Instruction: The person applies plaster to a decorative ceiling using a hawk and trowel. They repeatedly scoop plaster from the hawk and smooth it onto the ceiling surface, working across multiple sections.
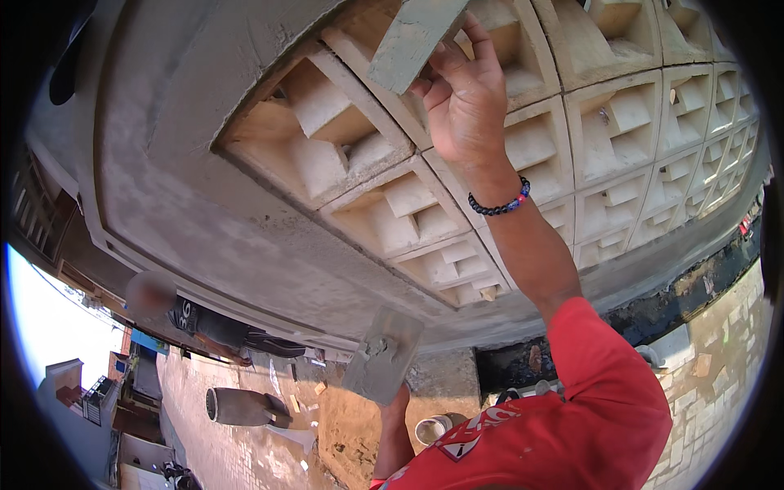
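High at the top, my right hand (467,102) is closed on a grey rectangular plastering trowel (412,45), with its flat face smeared with mortar. The trowel is beside the upper corner of a wall of pale hollow breeze blocks (408,204); whether it touches the wall I cannot tell. Lower down, my left hand (397,402) grips the lower end of a flat rectangular mortar hawk (382,355). A small lump of wet mortar (379,349) lies on the hawk. Most of that hand's fingers are hidden behind it.
Smooth grey plaster (196,180) borders the blocks. Another person (220,327) stands at the left along the wall. On the ground are a sand pile (347,437), a dark barrel-like container (238,407) and a white bucket (430,429). A dark trench (514,367) follows the wall's foot.
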`<state>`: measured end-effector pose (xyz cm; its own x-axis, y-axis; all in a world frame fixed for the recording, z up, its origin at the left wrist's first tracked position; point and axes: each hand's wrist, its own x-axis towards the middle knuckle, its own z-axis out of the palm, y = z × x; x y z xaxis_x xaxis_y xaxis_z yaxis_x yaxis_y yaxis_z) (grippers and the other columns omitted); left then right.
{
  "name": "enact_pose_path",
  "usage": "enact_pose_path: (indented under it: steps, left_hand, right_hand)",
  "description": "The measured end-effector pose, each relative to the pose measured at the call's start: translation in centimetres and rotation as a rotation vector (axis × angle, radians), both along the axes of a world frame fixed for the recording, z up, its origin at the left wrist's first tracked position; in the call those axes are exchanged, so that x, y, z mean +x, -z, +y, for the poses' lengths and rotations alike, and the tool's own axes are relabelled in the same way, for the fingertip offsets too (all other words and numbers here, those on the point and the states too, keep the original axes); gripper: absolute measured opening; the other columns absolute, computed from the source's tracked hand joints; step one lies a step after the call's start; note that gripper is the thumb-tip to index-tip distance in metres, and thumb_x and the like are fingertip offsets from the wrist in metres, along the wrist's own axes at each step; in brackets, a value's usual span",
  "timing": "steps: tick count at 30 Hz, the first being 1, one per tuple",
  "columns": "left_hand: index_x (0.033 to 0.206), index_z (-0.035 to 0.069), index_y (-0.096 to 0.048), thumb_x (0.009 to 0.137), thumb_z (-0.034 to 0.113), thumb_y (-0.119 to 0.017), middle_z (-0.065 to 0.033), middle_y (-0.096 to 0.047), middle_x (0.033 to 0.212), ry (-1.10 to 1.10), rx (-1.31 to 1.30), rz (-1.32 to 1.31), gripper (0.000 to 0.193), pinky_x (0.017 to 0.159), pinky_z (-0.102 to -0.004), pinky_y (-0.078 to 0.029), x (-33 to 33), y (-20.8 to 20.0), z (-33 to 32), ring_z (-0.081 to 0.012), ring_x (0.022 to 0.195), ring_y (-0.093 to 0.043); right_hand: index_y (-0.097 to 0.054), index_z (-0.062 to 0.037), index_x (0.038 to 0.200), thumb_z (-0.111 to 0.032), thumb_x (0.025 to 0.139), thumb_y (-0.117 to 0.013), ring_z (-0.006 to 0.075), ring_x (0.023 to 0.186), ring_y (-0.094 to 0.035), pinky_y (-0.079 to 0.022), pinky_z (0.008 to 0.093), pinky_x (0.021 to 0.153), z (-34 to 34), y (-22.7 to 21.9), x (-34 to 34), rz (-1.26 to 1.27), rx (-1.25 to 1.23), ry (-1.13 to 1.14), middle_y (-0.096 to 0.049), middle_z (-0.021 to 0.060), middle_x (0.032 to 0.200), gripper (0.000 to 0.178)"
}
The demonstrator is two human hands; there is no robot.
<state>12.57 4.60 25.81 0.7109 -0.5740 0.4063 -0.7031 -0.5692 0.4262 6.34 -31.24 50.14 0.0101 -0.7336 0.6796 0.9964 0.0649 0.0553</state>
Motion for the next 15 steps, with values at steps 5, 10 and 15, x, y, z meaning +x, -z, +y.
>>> enact_pose_path:
  steps: [5, 10, 15]
  left_hand:
    - [0.119, 0.0, -0.056, 0.089, 0.011, -0.055, -0.0191, -0.056, 0.121, -0.036, -0.068, -0.029, 0.032, 0.1, -0.0437, -0.035, -0.1, 0.9, 0.6, -0.0368, 0.115, -0.049]
    - [0.12, 0.0, -0.055, 0.09, 0.013, -0.056, -0.0186, -0.056, 0.123, -0.032, -0.086, 0.043, 0.033, 0.101, -0.0449, -0.035, -0.5, 0.7, 0.6, -0.0374, 0.117, -0.048]
    - [0.121, 0.0, -0.055, 0.09, 0.013, -0.055, -0.0192, -0.056, 0.122, -0.004, -0.034, -0.105, 0.034, 0.1, -0.0456, -0.035, 0.1, 1.4, 1.2, -0.0386, 0.116, -0.048]
  right_hand:
    - [-0.029, 0.0026, 0.135, 0.004, 0.089, -0.052, 0.0239, 0.104, -0.058, -0.056, 0.0367, 0.088, 1.6, -2.3, -0.1, -0.131, 0.017, -0.05, -0.049, 0.0188, 0.12, 0.052]
    - [-0.03, 0.0025, 0.133, 0.003, 0.089, -0.053, 0.0229, 0.101, -0.059, -0.056, 0.0375, 0.086, 1.5, -3.9, 0.9, -0.067, 0.131, 0.121, -0.05, 0.0169, 0.118, 0.05]
    - [-0.031, -0.0003, 0.131, 0.0, 0.088, -0.057, 0.0209, 0.089, -0.059, -0.057, 0.0361, 0.073, 2.2, -5.5, 4.7, -0.111, 0.199, 0.297, -0.053, 0.0152, 0.112, 0.05]
